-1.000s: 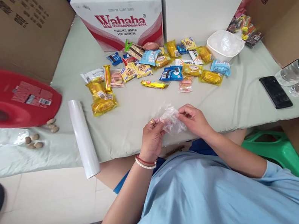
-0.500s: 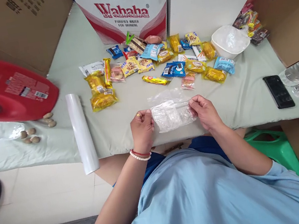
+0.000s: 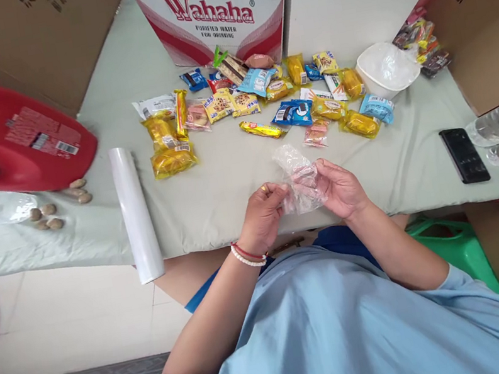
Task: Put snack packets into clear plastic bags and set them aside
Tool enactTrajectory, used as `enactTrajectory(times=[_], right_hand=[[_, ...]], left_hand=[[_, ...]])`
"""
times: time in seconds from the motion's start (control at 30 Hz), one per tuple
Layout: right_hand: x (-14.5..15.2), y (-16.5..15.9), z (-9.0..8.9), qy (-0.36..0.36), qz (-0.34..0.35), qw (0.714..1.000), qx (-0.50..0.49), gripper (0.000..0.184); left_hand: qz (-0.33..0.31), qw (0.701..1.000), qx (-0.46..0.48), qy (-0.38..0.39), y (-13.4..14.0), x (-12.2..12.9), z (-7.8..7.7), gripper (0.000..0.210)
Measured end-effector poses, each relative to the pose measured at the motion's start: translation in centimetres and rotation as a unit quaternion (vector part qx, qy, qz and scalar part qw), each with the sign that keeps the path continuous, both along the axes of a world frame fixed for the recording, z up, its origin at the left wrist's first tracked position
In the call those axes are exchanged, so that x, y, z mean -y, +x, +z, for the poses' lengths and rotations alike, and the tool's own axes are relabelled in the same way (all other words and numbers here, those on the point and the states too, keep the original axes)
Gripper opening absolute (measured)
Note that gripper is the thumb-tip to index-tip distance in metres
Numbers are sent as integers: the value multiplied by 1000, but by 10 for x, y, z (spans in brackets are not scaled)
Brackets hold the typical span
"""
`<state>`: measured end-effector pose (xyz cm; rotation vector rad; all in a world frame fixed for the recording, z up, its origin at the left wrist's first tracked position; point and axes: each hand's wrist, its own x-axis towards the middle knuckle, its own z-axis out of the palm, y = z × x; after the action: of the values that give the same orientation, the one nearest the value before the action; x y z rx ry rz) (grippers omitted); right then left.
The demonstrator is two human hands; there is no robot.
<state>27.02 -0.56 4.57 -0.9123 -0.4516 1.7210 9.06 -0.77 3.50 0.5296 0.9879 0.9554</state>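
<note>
A clear plastic bag (image 3: 300, 188), crumpled and partly folded, is stretched between my hands just above the front edge of the cloth-covered table (image 3: 200, 211). My left hand (image 3: 266, 213) pinches its left side between thumb and fingers. At its right side my right hand (image 3: 339, 188) grips it, some fingers showing through the film. Beyond the bag lie several wrapped snacks: a yellow stick-shaped packet (image 3: 262, 128), a blue packet (image 3: 292, 113), a small pink packet (image 3: 316, 134) and yellow-wrapped cakes (image 3: 360, 124).
A white plastic roll (image 3: 136, 215) overhangs the front edge at left, near a red jug (image 3: 15, 133) and several brown nuts (image 3: 55, 224). A white bowl (image 3: 388, 71), black phone (image 3: 464, 155) and plastic bottles (image 3: 493, 127) are at right. A Wahaha carton (image 3: 215, 14) stands behind.
My left hand has moved right, closer to my right hand. The bag, spread flat and wide before, is now gathered into a narrower, crumpled shape. The view has shifted slightly.
</note>
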Motion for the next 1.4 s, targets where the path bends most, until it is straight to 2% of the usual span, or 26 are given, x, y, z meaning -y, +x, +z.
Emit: enactTrajectory(times=[0.17, 0.33, 0.53, 0.7, 0.77, 0.8, 0.9, 0.93, 0.97, 1.0, 1.03, 1.1, 1.13, 1.2, 1.3, 1.4], right_hand=[[-5, 16, -10, -8, -29, 999, 12, 29], [-8, 30, -22, -6, -77, 993, 92, 37], [-8, 39, -25, 1, -92, 962, 259, 42], [-2, 42, -34, 27, -85, 918, 385, 34], [3, 42, -39, 49, -74, 889, 449, 30], [6, 41, -41, 64, -71, 870, 483, 28], [13, 39, -46, 107, -82, 815, 564, 21], [15, 37, -46, 118, -85, 802, 579, 20], [16, 36, -46, 129, -86, 792, 590, 19], [18, 34, -45, 143, -86, 783, 599, 18], [19, 33, -44, 162, -85, 773, 607, 19], [22, 29, -40, 215, -80, 751, 619, 24], [24, 27, -39, 243, -76, 738, 624, 27], [26, 24, -35, 288, -68, 713, 636, 32], [30, 20, -32, 309, -53, 696, 646, 32], [34, 18, -29, 283, -37, 713, 641, 29]], left_hand=[[40, 998, 53, -4, -28, -5, 1, 43], [95, 994, 58, -2, -63, -10, 2, 39], [134, 990, -23, 33, -91, -19, -10, 44], [170, 968, -167, 81, -107, -23, -24, 48], [172, 944, -265, 97, -116, -24, -27, 45], [181, 920, -329, 110, -119, -24, -26, 44], [243, 802, -517, 174, -119, -20, -17, 40], [259, 774, -542, 198, -114, -16, -13, 36], [260, 767, -543, 221, -107, -12, -8, 30], [244, 782, -521, 240, -96, -7, -3, 23], [201, 816, -478, 254, -84, -1, 1, 14], [69, 892, -367, 254, -56, 8, 6, 7], [15, 922, -308, 234, -42, 12, 7, 9], [-40, 962, -214, 164, -16, 13, 6, 14], [-56, 984, -154, 73, 9, 8, 0, 26], [-44, 988, -142, 42, 20, 2, -4, 36]])
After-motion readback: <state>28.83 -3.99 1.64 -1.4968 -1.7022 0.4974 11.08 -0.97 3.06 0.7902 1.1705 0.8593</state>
